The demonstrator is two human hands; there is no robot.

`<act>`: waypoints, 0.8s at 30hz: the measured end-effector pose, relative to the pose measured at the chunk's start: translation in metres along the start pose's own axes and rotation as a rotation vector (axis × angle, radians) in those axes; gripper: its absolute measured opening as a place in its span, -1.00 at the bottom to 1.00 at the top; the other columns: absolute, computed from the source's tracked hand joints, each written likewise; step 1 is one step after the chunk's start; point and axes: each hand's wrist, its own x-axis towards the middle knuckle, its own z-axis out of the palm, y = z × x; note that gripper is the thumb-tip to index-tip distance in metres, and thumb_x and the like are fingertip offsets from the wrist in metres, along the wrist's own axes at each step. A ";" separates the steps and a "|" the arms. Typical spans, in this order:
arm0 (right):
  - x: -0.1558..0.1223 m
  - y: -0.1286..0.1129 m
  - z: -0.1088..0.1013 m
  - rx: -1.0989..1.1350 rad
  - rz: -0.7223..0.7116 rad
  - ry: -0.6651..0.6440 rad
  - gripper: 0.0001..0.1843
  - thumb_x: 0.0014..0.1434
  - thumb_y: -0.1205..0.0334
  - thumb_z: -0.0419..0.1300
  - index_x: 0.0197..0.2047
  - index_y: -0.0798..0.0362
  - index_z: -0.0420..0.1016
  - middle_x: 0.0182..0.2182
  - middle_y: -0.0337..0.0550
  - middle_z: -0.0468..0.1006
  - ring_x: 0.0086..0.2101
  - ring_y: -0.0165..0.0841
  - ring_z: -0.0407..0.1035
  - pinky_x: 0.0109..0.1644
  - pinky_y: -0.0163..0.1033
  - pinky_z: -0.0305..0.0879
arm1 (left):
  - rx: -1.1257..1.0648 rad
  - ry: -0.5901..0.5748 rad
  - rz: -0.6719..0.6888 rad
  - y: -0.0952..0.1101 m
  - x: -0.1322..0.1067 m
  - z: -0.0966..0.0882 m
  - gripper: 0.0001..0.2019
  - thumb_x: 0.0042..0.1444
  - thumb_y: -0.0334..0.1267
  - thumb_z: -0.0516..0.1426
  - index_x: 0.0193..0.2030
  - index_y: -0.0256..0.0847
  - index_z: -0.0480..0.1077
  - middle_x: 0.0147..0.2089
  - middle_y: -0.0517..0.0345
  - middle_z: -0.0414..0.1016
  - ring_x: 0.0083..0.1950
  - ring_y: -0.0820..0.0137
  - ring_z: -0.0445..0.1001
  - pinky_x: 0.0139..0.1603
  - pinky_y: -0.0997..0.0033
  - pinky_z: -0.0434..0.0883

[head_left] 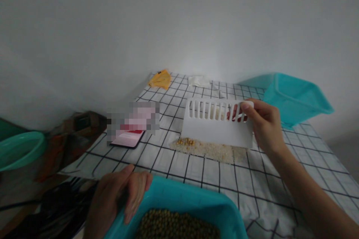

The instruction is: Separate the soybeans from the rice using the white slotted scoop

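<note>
My right hand grips the right end of a white slotted plastic scraper, held upright with its lower edge against a strip of rice and yellow beans on the checked tablecloth. My left hand is closed over the near left rim of a teal basin that holds several brownish-green beans at the table's front edge.
A second teal basin stands tilted at the back right. A phone lies at the left of the table, an orange cloth and white tissue at the back. A green bowl sits off the table, left.
</note>
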 end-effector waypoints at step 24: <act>0.008 -0.003 -0.017 -0.220 -0.123 0.234 -0.57 0.34 0.00 0.22 -0.52 0.01 0.47 -0.53 -0.25 0.54 -0.50 -0.40 0.35 -0.43 -0.26 0.18 | 0.068 0.032 0.005 -0.014 -0.005 -0.016 -0.34 0.41 -0.07 -0.04 -0.78 -0.04 0.34 -0.85 0.31 0.30 -0.77 0.46 0.24 -0.26 0.34 0.43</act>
